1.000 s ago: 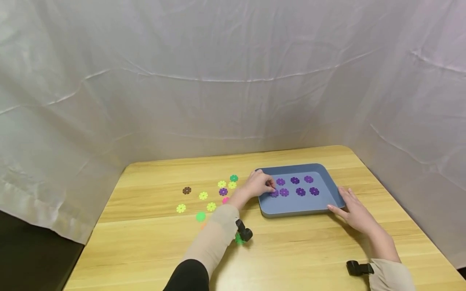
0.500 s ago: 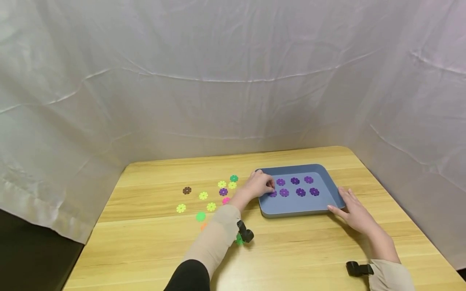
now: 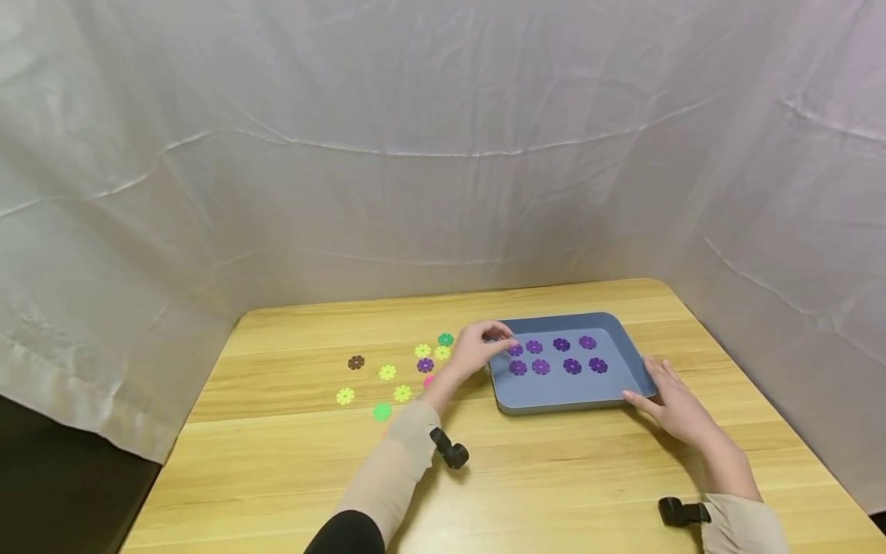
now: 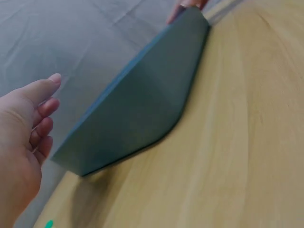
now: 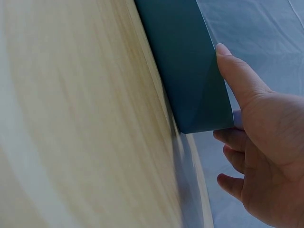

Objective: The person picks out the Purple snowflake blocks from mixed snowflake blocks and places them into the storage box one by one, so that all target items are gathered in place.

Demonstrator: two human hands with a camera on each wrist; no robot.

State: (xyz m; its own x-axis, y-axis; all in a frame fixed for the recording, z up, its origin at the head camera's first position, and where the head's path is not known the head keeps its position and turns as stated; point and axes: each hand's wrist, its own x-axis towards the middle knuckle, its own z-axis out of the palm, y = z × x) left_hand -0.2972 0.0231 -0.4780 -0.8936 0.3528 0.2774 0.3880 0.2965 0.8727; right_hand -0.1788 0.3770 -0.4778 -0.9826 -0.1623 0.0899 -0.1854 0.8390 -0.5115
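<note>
Head view: we see a blue tray (image 3: 554, 396) on the wooden surface (image 3: 291, 477), toward its right half. Eight purple flower discs (image 3: 541, 367) lie inside it in two rows. The left hand (image 3: 477, 346) hangs over the tray's far-left corner, fingers loosely bent; we cannot make out whether anything is pinched. The right hand (image 3: 674, 404) lies flat by the tray's near-right corner, fingers straight, the thumb touching the wall. Left of the tray, loose discs are scattered: yellow (image 3: 344, 396), green (image 3: 382, 412), brown (image 3: 356, 362), one purple (image 3: 425, 365).

Left wrist view: we note the left hand (image 4: 21, 142) relaxed and empty, fingers gently bent, just beside the tray's outer wall (image 4: 137, 109) without touching it. The other hand's fingertips (image 4: 183, 4) show at the tray's far end.

Right wrist view: the right hand (image 5: 261, 142) sits at the tray's corner (image 5: 199, 85), thumb laid along the wall, remaining fingers loosely bent below.
</note>
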